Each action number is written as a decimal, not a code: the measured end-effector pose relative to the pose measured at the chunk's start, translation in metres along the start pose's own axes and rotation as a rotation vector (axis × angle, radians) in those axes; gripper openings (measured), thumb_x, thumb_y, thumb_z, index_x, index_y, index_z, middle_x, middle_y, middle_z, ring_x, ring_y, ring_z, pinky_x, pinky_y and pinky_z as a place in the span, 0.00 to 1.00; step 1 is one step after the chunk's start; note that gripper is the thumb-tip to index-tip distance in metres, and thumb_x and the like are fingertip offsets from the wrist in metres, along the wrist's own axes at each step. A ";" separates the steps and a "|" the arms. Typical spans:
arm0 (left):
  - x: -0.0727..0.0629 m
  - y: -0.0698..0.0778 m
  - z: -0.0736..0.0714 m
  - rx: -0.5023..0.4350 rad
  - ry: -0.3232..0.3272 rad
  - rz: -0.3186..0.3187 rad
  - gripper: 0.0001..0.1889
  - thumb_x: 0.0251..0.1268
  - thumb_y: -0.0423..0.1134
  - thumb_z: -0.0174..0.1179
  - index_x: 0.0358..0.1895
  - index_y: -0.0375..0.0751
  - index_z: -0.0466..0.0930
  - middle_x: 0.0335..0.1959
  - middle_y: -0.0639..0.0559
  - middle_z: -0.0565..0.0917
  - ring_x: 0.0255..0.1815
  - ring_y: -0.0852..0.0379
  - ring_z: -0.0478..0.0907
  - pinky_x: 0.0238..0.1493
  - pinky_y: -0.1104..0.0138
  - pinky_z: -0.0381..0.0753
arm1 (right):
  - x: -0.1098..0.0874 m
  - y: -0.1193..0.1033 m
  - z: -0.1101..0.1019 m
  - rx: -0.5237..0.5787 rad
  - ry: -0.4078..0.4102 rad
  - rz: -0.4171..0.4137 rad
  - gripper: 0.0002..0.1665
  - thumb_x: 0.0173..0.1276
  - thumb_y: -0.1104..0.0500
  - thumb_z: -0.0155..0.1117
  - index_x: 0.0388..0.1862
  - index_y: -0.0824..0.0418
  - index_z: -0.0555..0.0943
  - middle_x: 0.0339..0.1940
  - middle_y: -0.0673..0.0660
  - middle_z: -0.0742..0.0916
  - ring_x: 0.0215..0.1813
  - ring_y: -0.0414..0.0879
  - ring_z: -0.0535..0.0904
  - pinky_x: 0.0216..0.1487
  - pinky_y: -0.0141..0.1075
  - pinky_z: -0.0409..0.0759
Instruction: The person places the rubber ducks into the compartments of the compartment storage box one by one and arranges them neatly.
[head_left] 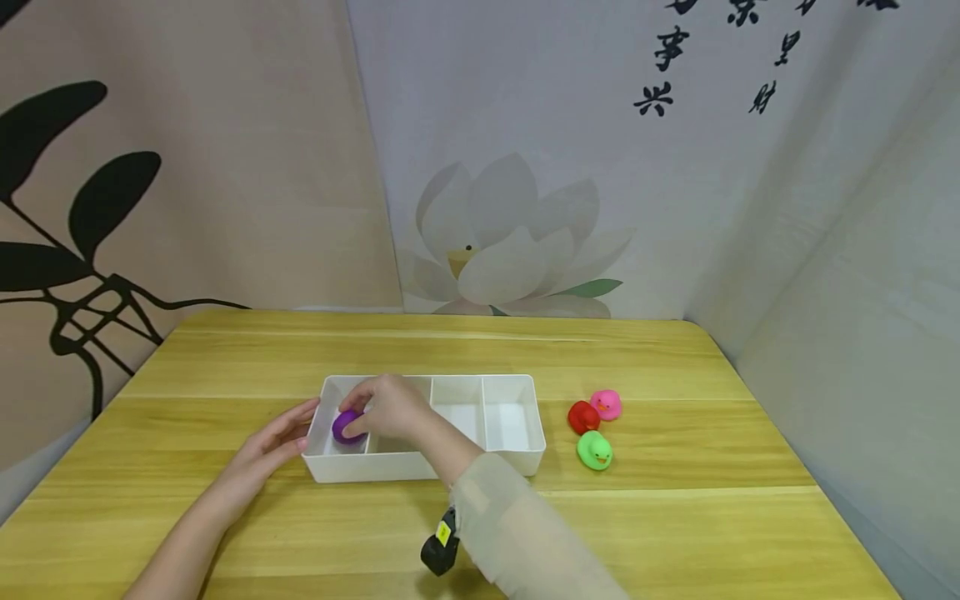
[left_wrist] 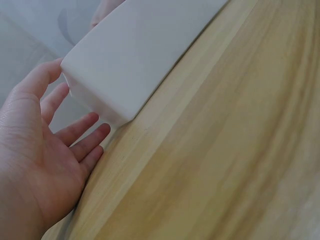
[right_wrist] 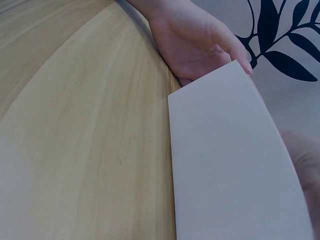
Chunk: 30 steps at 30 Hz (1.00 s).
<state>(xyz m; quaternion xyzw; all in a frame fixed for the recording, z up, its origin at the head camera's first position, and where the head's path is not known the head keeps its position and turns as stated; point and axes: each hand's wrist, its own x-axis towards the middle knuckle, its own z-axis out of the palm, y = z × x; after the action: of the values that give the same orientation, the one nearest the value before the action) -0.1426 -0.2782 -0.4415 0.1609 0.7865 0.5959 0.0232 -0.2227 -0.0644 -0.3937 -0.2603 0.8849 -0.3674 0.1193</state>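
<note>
Printed cloth [head_left: 285, 167] hung behind everything. Wood surface [head_left: 675, 533] carried the lot. White box [head_left: 375, 469] sat on it, four compartments in a row, long side toward the person. Left hand [head_left: 266, 450] was at the box's left end, touching it near the front corner, fingers extended and loosely spread, not wrapped round anything; probably steadying. Right hand [head_left: 390, 406] was over the box, forearm crossing the front wall, thumb and fingers pinching the purple toy [head_left: 342, 427]. That toy was in the leftmost compartment, partly hidden by the fingers; couldn't tell if it touched the compartment floor. Red duck [head_left: 583, 417], green duck [head_left: 595, 451] and pink duck [head_left: 606, 405] were clustered on the surface, just right of the box.

Step in hand, as judged: placing the purple toy. Next move likely called for relaxing the pinch and lifting the right hand straight up, clear of the divider, left hand keeping the box steady.
</note>
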 end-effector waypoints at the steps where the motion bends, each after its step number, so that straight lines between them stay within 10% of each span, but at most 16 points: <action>1: 0.000 0.000 0.000 0.000 -0.001 -0.002 0.26 0.75 0.34 0.45 0.74 0.38 0.55 0.66 0.30 0.65 0.58 0.64 0.71 0.51 0.69 0.72 | 0.000 0.000 0.000 0.005 -0.001 0.006 0.13 0.48 0.55 0.80 0.34 0.47 0.87 0.26 0.37 0.82 0.33 0.32 0.75 0.38 0.27 0.71; 30: 0.002 -0.003 0.001 0.005 0.009 -0.003 0.26 0.75 0.34 0.46 0.74 0.38 0.55 0.66 0.29 0.64 0.58 0.66 0.70 0.52 0.71 0.71 | 0.005 -0.007 0.000 -0.014 -0.037 0.105 0.11 0.48 0.56 0.81 0.29 0.49 0.85 0.24 0.41 0.81 0.30 0.35 0.75 0.36 0.28 0.71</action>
<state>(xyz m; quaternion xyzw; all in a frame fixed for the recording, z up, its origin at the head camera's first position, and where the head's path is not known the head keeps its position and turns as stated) -0.1446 -0.2776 -0.4447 0.1571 0.7884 0.5944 0.0201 -0.2247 -0.0711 -0.3885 -0.2211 0.8975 -0.3497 0.1529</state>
